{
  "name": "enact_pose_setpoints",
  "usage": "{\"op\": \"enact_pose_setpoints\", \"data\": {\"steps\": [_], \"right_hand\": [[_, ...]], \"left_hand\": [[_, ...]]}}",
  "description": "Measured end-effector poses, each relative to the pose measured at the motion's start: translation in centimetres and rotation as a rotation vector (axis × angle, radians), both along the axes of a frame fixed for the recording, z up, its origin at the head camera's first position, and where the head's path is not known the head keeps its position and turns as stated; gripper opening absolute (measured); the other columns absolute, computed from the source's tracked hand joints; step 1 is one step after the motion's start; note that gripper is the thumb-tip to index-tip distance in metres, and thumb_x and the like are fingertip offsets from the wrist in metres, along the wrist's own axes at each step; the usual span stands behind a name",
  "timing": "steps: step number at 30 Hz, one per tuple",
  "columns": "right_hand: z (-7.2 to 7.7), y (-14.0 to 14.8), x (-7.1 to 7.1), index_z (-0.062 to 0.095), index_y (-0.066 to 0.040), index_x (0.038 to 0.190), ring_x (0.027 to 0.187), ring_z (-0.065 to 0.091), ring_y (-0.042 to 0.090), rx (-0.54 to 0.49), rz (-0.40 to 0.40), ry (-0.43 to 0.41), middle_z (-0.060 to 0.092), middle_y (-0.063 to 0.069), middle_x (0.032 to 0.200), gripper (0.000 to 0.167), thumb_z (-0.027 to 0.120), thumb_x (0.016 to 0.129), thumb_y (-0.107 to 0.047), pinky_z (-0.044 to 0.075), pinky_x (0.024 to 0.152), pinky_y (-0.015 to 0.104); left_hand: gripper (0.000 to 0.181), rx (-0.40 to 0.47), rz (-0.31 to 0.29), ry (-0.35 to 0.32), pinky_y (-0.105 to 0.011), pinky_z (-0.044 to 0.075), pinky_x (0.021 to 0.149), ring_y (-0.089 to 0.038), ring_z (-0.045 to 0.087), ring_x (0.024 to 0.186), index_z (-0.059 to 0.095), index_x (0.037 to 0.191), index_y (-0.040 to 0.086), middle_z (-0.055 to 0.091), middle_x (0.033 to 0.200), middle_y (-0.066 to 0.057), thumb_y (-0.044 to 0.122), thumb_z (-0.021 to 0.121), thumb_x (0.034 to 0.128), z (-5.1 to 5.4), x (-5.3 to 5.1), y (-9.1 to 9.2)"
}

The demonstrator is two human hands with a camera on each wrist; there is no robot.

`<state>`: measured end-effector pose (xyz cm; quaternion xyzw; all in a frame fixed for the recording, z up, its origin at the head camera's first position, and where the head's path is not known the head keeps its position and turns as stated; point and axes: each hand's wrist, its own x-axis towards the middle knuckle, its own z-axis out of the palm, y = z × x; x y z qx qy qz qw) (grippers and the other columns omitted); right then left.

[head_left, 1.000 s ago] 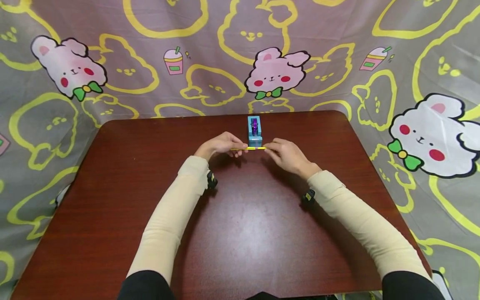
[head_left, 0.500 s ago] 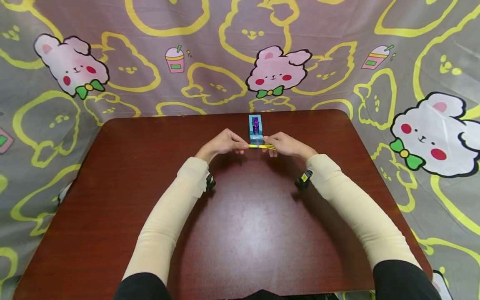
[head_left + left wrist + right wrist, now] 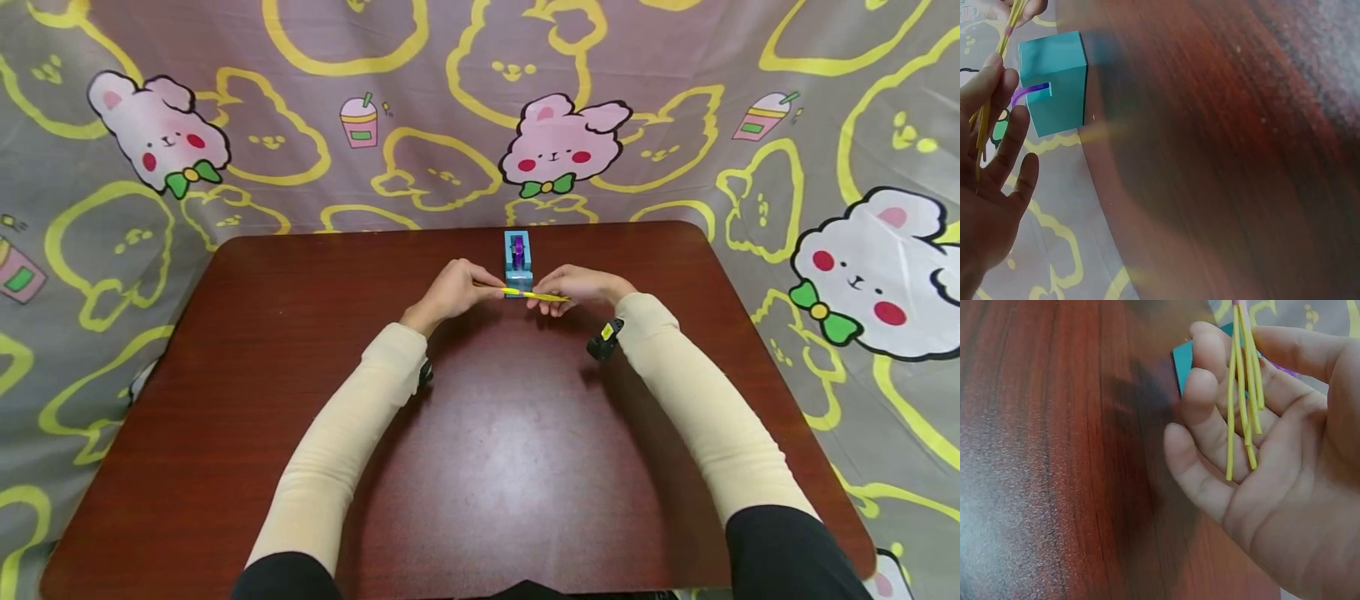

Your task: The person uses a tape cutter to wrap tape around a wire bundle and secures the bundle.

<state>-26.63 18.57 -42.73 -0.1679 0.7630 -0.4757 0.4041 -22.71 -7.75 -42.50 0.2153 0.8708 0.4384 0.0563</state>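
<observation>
A thin bundle of yellow wire-like strands (image 3: 551, 297) spans both hands near the far side of the table, with a pinkish-purple band (image 3: 1242, 307) round its middle. My left hand (image 3: 453, 290) pinches the bundle between thumb and forefinger, its other fingers spread loosely. My right hand (image 3: 583, 285) pinches it by the band with thumb and forefinger. Loose strand ends (image 3: 1230, 425) fan out over the right palm. Just beyond the hands stands a blue tape dispenser (image 3: 517, 262) with a purple roll (image 3: 517, 248); its teal side (image 3: 1060, 103) shows in the left wrist view.
The dark reddish-brown table (image 3: 480, 458) carries the dispenser close to its far edge. A cartoon-printed cloth (image 3: 435, 100) hangs behind and at both sides. Black wrist cameras (image 3: 603, 340) sit under the cuffs.
My right hand has shifted its hold inward from the bundle's right end, and strands now stick out past its fingers. The bundle now slopes down to the right. The dispenser stays put.
</observation>
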Motion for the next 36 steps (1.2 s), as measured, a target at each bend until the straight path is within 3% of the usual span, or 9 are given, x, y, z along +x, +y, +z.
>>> {"op": "enact_pose_setpoints", "data": {"steps": [5, 9, 17, 21, 25, 30, 36], "right_hand": [[0.1, 0.2, -0.1, 0.065, 0.010, 0.121, 0.083, 0.060, 0.019, -0.014, 0.044, -0.023, 0.064, 0.010, 0.088, 0.036, 0.048, 0.107, -0.019, 0.053, 0.081, 0.038], [0.4, 0.3, -0.1, 0.065, 0.009, 0.122, 0.086, 0.059, 0.020, 0.014, 0.079, 0.037, 0.064, 0.015, 0.093, 0.036, 0.050, 0.107, -0.020, 0.052, 0.088, 0.042], [1.5, -0.1, 0.5, 0.070, 0.007, 0.113, 0.084, 0.062, 0.030, 0.081, 0.137, 0.335, 0.068, 0.021, 0.092, 0.025, 0.055, 0.104, -0.011, 0.051, 0.083, 0.050], [2.0, -0.4, 1.1, 0.072, 0.005, 0.109, 0.078, 0.061, 0.027, 0.132, 0.150, 0.496, 0.068, 0.018, 0.086, 0.020, 0.058, 0.102, -0.007, 0.051, 0.076, 0.042], [2.5, -0.7, 1.9, 0.074, 0.002, 0.109, 0.074, 0.055, 0.022, 0.192, 0.145, 0.649, 0.068, 0.016, 0.085, 0.018, 0.060, 0.101, -0.007, 0.046, 0.070, 0.036], [2.3, -1.1, 2.7, 0.075, 0.000, 0.111, 0.081, 0.061, 0.021, 0.234, 0.124, 0.811, 0.073, 0.011, 0.094, 0.018, 0.064, 0.099, -0.006, 0.051, 0.076, 0.039], [1.1, -0.7, 3.4, 0.077, -0.002, 0.109, 0.090, 0.066, 0.023, 0.203, 0.086, 0.978, 0.072, 0.007, 0.096, 0.017, 0.069, 0.095, -0.004, 0.053, 0.083, 0.043]], "left_hand": [[0.011, -0.056, 0.015, 0.031, -0.029, 0.050, 0.072, -0.014, 0.064, 0.085, 0.083, 0.097, 0.012, 0.076, 0.094, -0.001, 0.016, 0.081, 0.0866, 0.1, 0.0, 0.1], [0.011, -0.093, 0.031, 0.035, -0.029, 0.049, 0.074, -0.011, 0.062, 0.085, 0.083, 0.096, 0.015, 0.076, 0.094, 0.002, 0.020, 0.083, 0.0859, 0.1, 0.1, 0.2], [0.015, -0.113, 0.022, -0.022, -0.032, 0.048, 0.074, -0.014, 0.059, 0.082, 0.081, 0.096, 0.014, 0.074, 0.091, 0.003, 0.025, 0.083, 0.0858, 0.1, 0.1, 0.2], [0.027, -0.096, -0.007, -0.065, -0.032, 0.047, 0.071, -0.016, 0.058, 0.076, 0.080, 0.098, 0.009, 0.074, 0.089, -0.006, 0.035, 0.073, 0.0936, -0.1, 0.0, 0.1], [0.047, -0.045, -0.015, -0.118, -0.033, 0.043, 0.063, -0.029, 0.057, 0.069, 0.078, 0.098, 0.001, 0.072, 0.085, -0.019, 0.043, 0.059, 0.1013, -0.4, -0.4, 0.1], [0.055, -0.018, -0.002, -0.213, -0.036, 0.050, 0.066, -0.040, 0.064, 0.079, 0.077, 0.100, -0.004, 0.071, 0.085, -0.024, 0.045, 0.052, 0.1038, -0.5, -1.3, 0.1], [0.051, -0.033, -0.055, -0.283, -0.044, 0.054, 0.077, -0.032, 0.066, 0.078, 0.076, 0.100, -0.003, 0.074, 0.087, -0.017, 0.039, 0.049, 0.1066, -0.8, -2.2, 0.3]]}}
